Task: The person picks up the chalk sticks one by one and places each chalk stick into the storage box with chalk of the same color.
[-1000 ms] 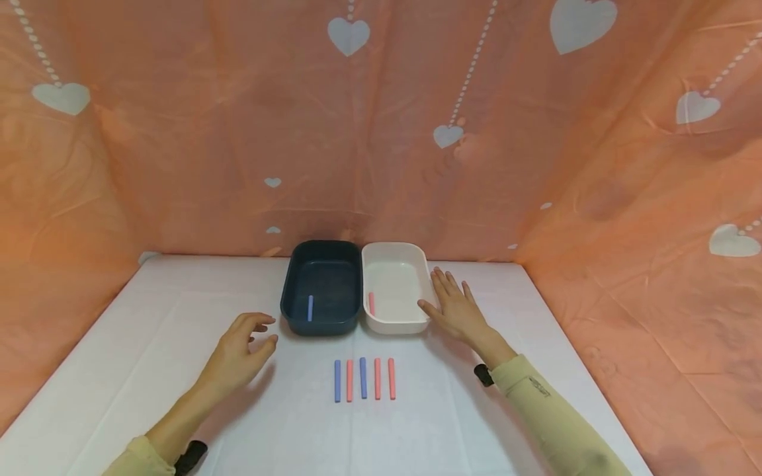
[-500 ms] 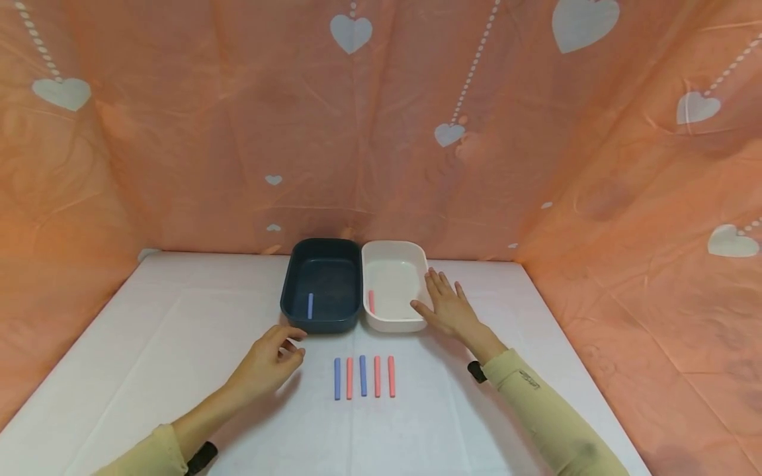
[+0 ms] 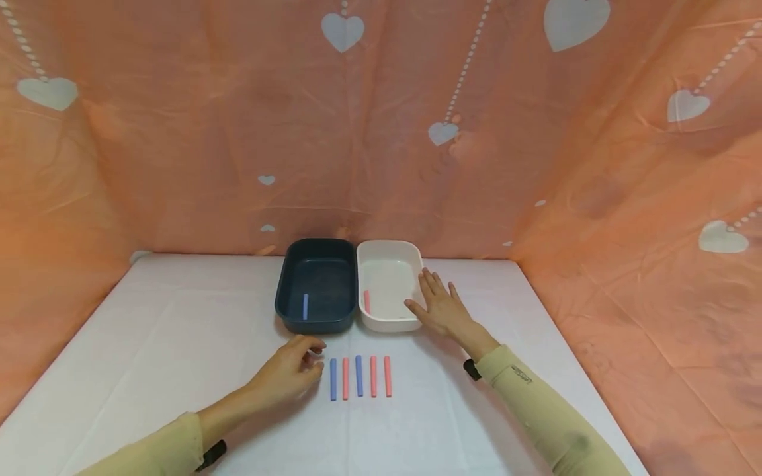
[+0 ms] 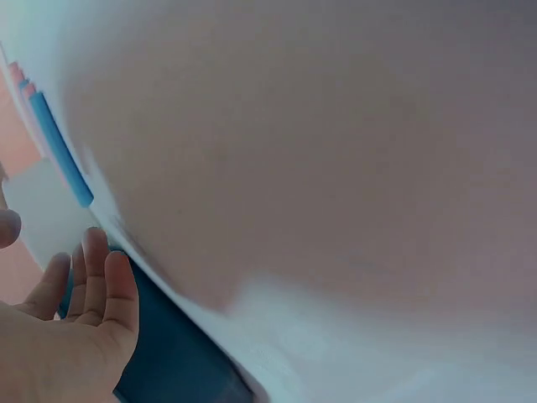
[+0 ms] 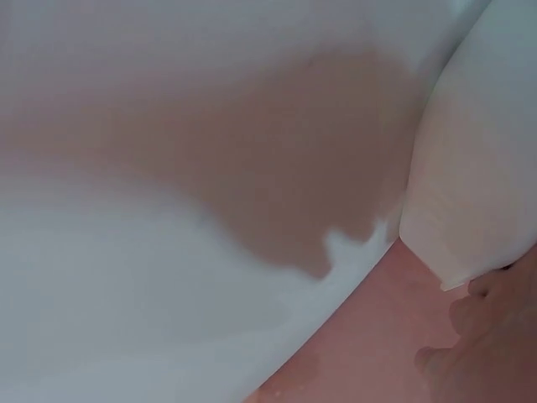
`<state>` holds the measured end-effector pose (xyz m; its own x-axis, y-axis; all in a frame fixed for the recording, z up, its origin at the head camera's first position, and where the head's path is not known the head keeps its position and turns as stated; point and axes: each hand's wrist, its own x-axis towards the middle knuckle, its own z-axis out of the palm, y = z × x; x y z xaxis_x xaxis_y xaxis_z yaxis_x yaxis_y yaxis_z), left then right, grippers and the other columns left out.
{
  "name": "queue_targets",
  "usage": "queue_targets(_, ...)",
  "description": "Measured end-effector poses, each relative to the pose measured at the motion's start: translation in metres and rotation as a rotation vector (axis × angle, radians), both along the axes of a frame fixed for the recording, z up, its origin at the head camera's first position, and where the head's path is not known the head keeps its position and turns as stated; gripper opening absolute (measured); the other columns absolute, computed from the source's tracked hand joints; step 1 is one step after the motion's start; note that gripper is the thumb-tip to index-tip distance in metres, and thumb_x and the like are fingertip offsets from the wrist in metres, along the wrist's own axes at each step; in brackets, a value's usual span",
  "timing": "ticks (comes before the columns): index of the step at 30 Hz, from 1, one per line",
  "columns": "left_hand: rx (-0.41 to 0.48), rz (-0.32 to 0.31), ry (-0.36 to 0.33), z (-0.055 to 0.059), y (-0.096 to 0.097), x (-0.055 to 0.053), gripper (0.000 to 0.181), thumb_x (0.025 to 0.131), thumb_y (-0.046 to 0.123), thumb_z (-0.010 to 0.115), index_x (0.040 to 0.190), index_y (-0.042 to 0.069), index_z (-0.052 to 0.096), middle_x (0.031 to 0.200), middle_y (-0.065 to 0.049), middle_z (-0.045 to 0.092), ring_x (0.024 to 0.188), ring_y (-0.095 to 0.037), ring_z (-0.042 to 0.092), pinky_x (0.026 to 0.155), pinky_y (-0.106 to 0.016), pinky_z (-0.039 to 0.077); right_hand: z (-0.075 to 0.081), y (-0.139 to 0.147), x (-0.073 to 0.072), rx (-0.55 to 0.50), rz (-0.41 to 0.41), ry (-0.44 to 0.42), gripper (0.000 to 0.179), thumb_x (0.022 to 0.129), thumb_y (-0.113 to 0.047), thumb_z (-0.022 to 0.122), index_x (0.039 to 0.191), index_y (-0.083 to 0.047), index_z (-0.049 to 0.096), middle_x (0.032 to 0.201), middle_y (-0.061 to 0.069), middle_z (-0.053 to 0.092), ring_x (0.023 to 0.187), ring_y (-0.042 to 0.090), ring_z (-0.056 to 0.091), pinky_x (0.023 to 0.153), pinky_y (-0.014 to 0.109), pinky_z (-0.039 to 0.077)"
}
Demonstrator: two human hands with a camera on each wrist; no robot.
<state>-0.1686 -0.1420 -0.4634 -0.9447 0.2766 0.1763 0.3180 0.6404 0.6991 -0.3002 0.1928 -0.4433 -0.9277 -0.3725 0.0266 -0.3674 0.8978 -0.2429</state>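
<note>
Several chalk sticks lie in a row on the table, the leftmost a blue chalk stick [image 3: 333,379], then a pink chalk stick [image 3: 345,379] and others in blue and pink. My left hand [image 3: 282,373] hovers just left of the row, thumb and fingers apart and holding nothing. In the left wrist view the blue chalk [image 4: 60,147] shows beyond its fingers. My right hand [image 3: 445,312] has its fingers spread along the right side of the white tray [image 3: 389,326]; the right wrist view shows fingers [image 5: 449,361] close by the tray wall [image 5: 478,151].
A dark blue tray [image 3: 315,327] stands against the white one's left side, holding one blue chalk stick [image 3: 305,307]. One pink chalk stick [image 3: 366,302] lies in the white tray. An orange curtain [image 3: 196,165] with hearts hangs behind the white-covered table [image 3: 178,317].
My left hand has moved right and toward the front, from beside the dark tray to the row of chalk. The right hand stays at the white tray. The chalk sticks have not moved.
</note>
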Motion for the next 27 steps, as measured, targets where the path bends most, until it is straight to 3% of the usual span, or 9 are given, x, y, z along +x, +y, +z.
queue_targets(6,-0.112,0.013,-0.056,-0.004,0.01,-0.003,0.034,0.088,0.012,0.072,0.12,0.005,0.068,0.093,0.002,0.055,0.084,-0.012,0.051,0.072,-0.029,0.044,0.004,-0.004,0.002,0.017,0.002,-0.005,0.082,0.108,-0.053,0.04,0.163,0.003,0.017,0.173,0.017,0.01,0.159,0.038,0.01,0.125,0.062,0.008)
queue_targets(10,-0.167,0.02,-0.071,-0.003,0.016,-0.004,0.037,0.088,0.015,0.073,0.123,0.005,0.067,0.099,0.001,0.057,0.087,-0.012,0.053,0.077,-0.033,0.048,0.008,-0.005,0.003,0.027,0.0,-0.008,0.081,0.109,-0.052,0.04,0.163,0.003,0.017,0.173,0.017,0.01,0.159,0.037,0.011,0.125,0.062,0.009)
queue_targets(15,-0.2,0.021,-0.075,-0.002,0.022,-0.004,0.038,0.088,0.019,0.078,0.121,0.005,0.068,0.104,0.0,0.059,0.097,-0.015,0.058,0.09,-0.042,0.052,0.011,-0.006,0.004,0.035,-0.007,-0.017,0.081,0.108,-0.052,0.04,0.163,0.003,0.018,0.173,0.017,0.01,0.159,0.037,0.01,0.125,0.062,0.008)
queue_targets(27,-0.261,0.005,-0.088,-0.001,0.029,-0.005,0.041,0.083,0.028,0.086,0.114,0.008,0.071,0.098,0.001,0.054,0.089,-0.016,0.051,0.082,-0.04,0.05,0.008,-0.005,0.002,0.101,-0.018,-0.024,0.082,0.108,-0.054,0.036,0.164,0.002,0.016,0.174,0.015,0.008,0.16,0.035,0.009,0.125,0.061,0.007)
